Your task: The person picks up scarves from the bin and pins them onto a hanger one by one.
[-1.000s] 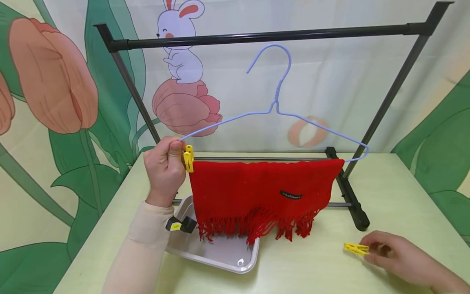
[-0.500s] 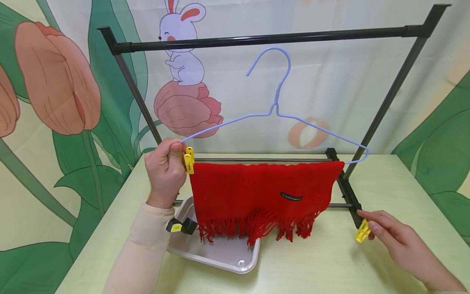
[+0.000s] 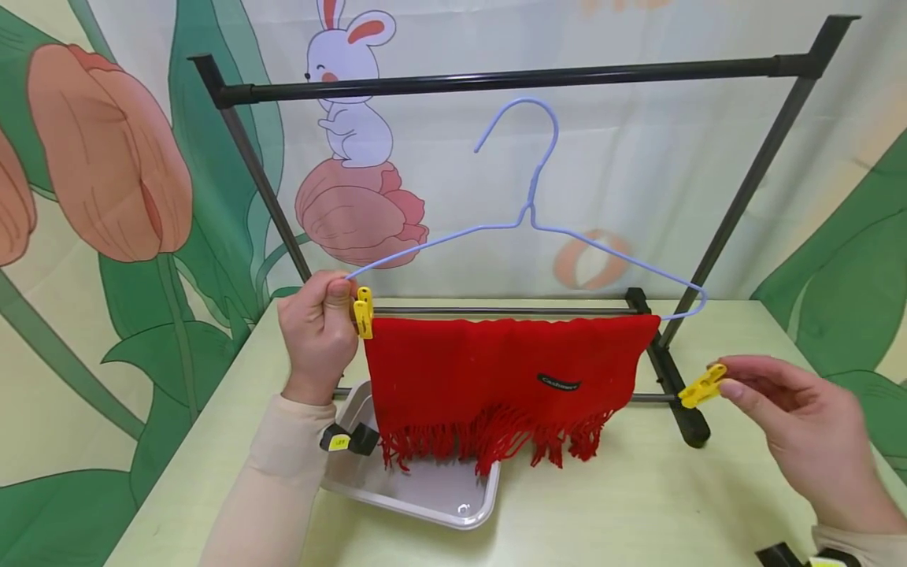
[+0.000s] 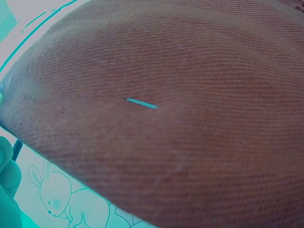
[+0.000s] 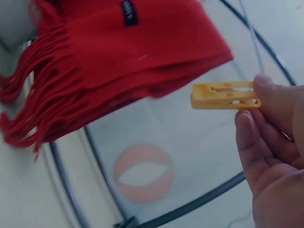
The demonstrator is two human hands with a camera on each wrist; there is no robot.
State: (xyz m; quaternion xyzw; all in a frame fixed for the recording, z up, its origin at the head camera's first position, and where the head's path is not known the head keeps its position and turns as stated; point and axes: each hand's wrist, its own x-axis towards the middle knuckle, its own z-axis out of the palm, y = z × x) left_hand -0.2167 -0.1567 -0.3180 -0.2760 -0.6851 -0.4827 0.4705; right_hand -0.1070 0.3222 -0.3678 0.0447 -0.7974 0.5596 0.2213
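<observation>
My left hand (image 3: 319,339) grips the left end of a light blue wire hanger (image 3: 533,189) and holds it upright. Over the hanger's lower bar lies a folded red scarf (image 3: 489,370) with a fringed lower edge and a small black label. Close by my left thumb, a yellow clothespin (image 3: 364,313) is clipped at the scarf's upper left corner. In my right hand (image 3: 801,421) a second yellow clothespin (image 5: 223,96) is pinched between thumb and fingers, to the right of the scarf's right edge. A sleeve (image 4: 156,123) fills most of the left wrist view.
A black metal rack (image 3: 524,79) stands behind the hanger, its top bar above the hook. Under the scarf, partly hidden by it, a grey plastic basin (image 3: 425,512) sits on the pale green table (image 3: 602,520). A printed curtain (image 3: 638,157) hangs behind.
My right hand has risen from near the table with the clothespin, which has turned to point toward the scarf. My left hand, the hanger and the scarf have stayed nearly still.
</observation>
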